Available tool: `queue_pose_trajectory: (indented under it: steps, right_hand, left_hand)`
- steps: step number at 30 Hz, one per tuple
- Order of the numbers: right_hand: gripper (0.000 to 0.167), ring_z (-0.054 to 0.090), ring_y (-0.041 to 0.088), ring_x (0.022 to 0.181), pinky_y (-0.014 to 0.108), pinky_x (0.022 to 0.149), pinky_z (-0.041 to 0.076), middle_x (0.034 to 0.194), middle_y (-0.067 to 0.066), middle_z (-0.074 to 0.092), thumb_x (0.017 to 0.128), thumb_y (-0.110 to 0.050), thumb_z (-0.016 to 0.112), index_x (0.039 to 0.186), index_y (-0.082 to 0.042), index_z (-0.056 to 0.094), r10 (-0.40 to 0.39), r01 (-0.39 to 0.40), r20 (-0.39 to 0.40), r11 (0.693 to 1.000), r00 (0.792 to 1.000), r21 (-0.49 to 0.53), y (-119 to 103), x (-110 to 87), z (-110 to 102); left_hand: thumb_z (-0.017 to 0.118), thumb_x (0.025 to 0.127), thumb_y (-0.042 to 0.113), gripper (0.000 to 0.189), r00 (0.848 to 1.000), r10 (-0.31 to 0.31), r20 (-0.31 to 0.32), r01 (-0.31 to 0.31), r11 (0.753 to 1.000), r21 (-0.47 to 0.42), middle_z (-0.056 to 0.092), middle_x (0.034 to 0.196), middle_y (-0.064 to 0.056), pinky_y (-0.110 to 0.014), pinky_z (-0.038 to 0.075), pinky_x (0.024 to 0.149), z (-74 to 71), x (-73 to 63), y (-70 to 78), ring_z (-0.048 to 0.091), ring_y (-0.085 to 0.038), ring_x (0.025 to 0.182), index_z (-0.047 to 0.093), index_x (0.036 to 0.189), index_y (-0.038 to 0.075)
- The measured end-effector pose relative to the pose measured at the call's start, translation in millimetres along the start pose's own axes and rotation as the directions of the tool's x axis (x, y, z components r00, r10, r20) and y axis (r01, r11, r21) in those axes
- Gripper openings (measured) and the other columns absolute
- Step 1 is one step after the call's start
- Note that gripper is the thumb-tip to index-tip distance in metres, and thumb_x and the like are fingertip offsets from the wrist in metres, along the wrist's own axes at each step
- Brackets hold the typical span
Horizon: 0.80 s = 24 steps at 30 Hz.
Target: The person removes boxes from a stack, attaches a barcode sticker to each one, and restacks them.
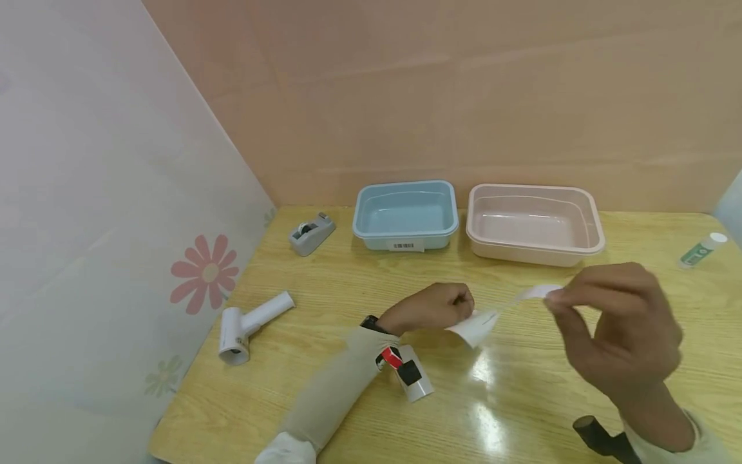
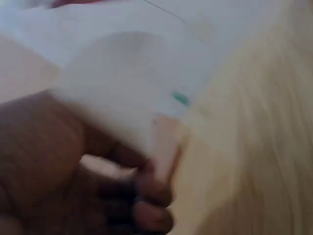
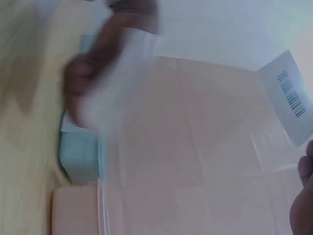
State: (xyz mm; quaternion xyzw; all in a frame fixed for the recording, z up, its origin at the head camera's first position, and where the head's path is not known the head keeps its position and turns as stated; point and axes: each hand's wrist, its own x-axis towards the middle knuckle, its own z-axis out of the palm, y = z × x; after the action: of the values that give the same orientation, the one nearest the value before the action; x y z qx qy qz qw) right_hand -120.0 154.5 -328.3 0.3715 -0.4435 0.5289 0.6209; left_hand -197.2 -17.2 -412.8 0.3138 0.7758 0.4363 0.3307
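My left hand (image 1: 431, 306) grips a curved white sheet (image 1: 476, 327) above the table; this sheet is blurred in both wrist views. To its right, my raised right hand (image 1: 623, 332) pinches a white barcode label (image 1: 539, 292) between thumb and fingertips. Black bars show on that label (image 3: 287, 90) in the right wrist view. The label and the sheet seem to meet in the head view, but I cannot tell whether they are joined. Below my left wrist lies a white curved piece (image 1: 422, 388), partly hidden by the sleeve and wrist camera.
A blue bin (image 1: 406, 240) with a barcode label on its front and a pink bin (image 1: 533, 253) stand along the back wall. A grey tape dispenser (image 1: 313, 235) and a white T-shaped object (image 1: 233, 332) are at left. The glue stick (image 1: 703, 250) lies far right.
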Motion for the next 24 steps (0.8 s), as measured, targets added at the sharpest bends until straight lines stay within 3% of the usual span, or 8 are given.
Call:
queue_pose_trajectory:
  steps: [2,4,7,10,12,15,19,24]
  right_hand:
    - [0.021,0.06,0.022,0.067,0.017,0.069,0.05,0.076,0.023,0.057,0.079,0.014,0.078,0.077,0.018,0.057,0.162,-0.155,-0.027,0.973,0.986,0.17,2,5.0,-17]
    - [0.021,0.064,0.022,0.076,0.019,0.075,0.053,0.083,0.026,0.061,0.079,0.018,0.075,0.083,0.023,0.056,0.338,-0.345,0.069,0.917,0.939,0.201,7,8.2,-41]
    - [0.016,0.063,0.015,0.083,0.017,0.079,0.049,0.092,0.019,0.067,0.084,0.014,0.073,0.094,0.021,0.062,0.534,-0.517,0.282,0.845,0.797,-0.14,16,6.5,-77]
    - [0.016,0.056,0.002,0.081,0.012,0.071,0.041,0.091,0.004,0.069,0.084,0.008,0.075,0.1,0.006,0.071,0.629,-0.38,0.428,0.756,0.649,-0.533,31,-7.7,-109]
    - [0.022,0.051,-0.003,0.076,0.011,0.064,0.037,0.088,-0.005,0.067,0.083,0.004,0.079,0.101,-0.006,0.074,0.67,-0.263,0.469,0.695,0.576,-0.669,42,-22.5,-126]
    - [0.027,0.047,-0.002,0.071,0.013,0.058,0.035,0.083,-0.01,0.063,0.082,0.0,0.081,0.101,-0.016,0.073,0.722,-0.163,0.479,0.621,0.499,-0.766,55,-43.1,-142]
    - [0.026,0.051,0.007,0.067,0.019,0.051,0.038,0.081,-0.007,0.065,0.08,-0.003,0.083,0.101,-0.016,0.072,0.736,-0.029,0.487,0.565,0.471,-0.825,66,-62.1,-152]
    - [0.027,0.055,0.018,0.063,0.031,0.046,0.04,0.079,0.003,0.067,0.077,-0.004,0.084,0.101,-0.011,0.073,0.69,0.111,0.513,0.539,0.51,-0.835,71,-67.4,-151]
  left_hand:
    - [0.053,0.104,0.016,0.013,0.996,-0.019,0.082,-0.007,0.952,0.305,0.058,0.084,0.008,-0.017,0.043,0.06,6.5,5.0,-6.6,0.051,-0.003,0.069,0.063,0.096,0.015]
    - [0.057,0.102,0.015,0.013,0.982,-0.016,0.186,-0.076,0.875,0.478,0.06,0.084,0.011,-0.015,0.043,0.062,13.3,7.9,-10.0,0.051,-0.001,0.071,0.065,0.092,0.017]
    - [0.063,0.101,0.018,0.015,0.972,-0.027,0.233,-0.119,0.797,0.591,0.059,0.08,0.014,-0.014,0.042,0.062,19.8,5.7,-6.6,0.049,0.0,0.069,0.067,0.086,0.019]
    - [0.066,0.1,0.029,0.023,0.991,-0.044,0.125,-0.053,0.729,0.682,0.057,0.072,0.015,-0.016,0.04,0.055,17.4,-0.5,3.7,0.047,0.0,0.062,0.066,0.078,0.021]
    - [0.066,0.099,0.036,0.024,1.0,-0.001,0.028,-0.02,0.684,0.729,0.056,0.074,0.015,-0.017,0.039,0.054,11.2,-2.2,11.8,0.048,0.0,0.063,0.066,0.079,0.022]
    - [0.066,0.096,0.046,0.032,0.97,0.193,-0.15,0.004,0.601,0.799,0.057,0.091,0.007,-0.019,0.042,0.062,-0.2,5.7,18.9,0.05,-0.005,0.076,0.065,0.101,0.015]
    - [0.07,0.085,0.063,0.085,0.852,0.4,-0.338,0.118,0.483,0.868,0.048,0.134,-0.013,-0.031,0.046,0.092,-12.5,34.1,18.0,0.05,-0.023,0.117,0.04,0.141,0.007]
    - [0.074,0.072,0.075,0.124,0.829,0.36,-0.429,0.243,0.458,0.855,0.017,0.159,-0.03,-0.049,0.023,0.118,-23.1,69.3,18.1,0.017,-0.044,0.148,0.014,0.158,0.01]
